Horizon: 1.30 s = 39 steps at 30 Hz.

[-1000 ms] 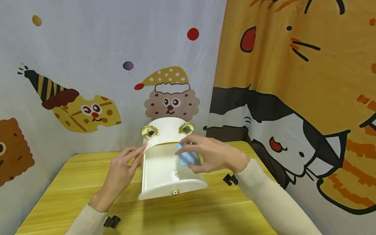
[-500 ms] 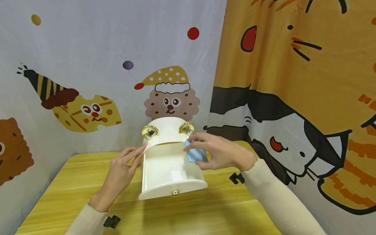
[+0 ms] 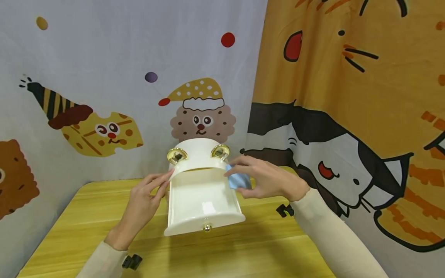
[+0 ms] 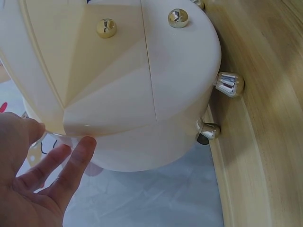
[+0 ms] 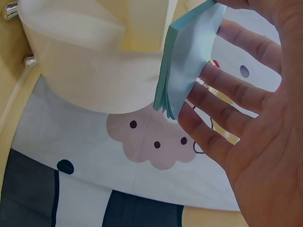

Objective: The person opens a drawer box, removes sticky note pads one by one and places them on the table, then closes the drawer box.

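Note:
A white rounded box (image 3: 199,154) with two gold domes on top stands in the middle of the head view. Its drawer (image 3: 198,193) is pulled out towards me, with a small gold knob (image 3: 207,228) on the front. My left hand (image 3: 142,200) touches the box's left edge with nearly straight fingertips. My right hand (image 3: 269,179) pinches a light blue pad of sticky notes (image 3: 240,180) beside the drawer's right side. In the right wrist view, the sticky note pad (image 5: 194,56) is upright between thumb and fingers, its loose sheets fanning slightly at one edge.
The box stands on a yellow wood-grain table (image 3: 90,216). Behind it hangs a pale cloth (image 3: 104,58) printed with cartoon food, and at the right an orange cloth (image 3: 323,77) with cartoon cats. Gold feet (image 4: 229,84) stick out from the box.
My right hand has moved right with the sticky note pad, from over the drawer to its right edge. The left hand and the box have stayed put.

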Motion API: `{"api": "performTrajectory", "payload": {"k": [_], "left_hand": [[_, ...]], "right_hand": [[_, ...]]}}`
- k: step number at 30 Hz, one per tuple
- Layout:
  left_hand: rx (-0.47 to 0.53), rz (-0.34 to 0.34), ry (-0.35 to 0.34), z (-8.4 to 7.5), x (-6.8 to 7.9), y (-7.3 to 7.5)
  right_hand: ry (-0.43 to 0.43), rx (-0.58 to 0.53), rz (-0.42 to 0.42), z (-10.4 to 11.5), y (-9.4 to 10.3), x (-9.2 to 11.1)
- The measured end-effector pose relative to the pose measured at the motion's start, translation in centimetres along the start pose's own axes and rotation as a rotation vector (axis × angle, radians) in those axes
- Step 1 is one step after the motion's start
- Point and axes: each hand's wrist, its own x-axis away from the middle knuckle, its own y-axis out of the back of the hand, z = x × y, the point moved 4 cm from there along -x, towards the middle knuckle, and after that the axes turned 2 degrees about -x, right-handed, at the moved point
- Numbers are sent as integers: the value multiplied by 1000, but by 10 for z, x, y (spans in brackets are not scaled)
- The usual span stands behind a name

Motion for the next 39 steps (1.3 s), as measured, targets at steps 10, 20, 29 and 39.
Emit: {"api": "performTrajectory", "payload": {"k": [10, 20, 29, 39], "left_hand": [[15, -12, -15, -5, -1, 1], [10, -9, -8, -4, -2, 2], [5, 3, 6, -3, -1, 1], [24, 1, -2, -4, 0, 2]], "right_hand": [[-27, -32, 1, -10, -4, 6], [-38, -37, -1, -24, -8, 12], [-115, -27, 3, -37, -17, 24], [-160, -57, 6, -54, -30, 35]]}}
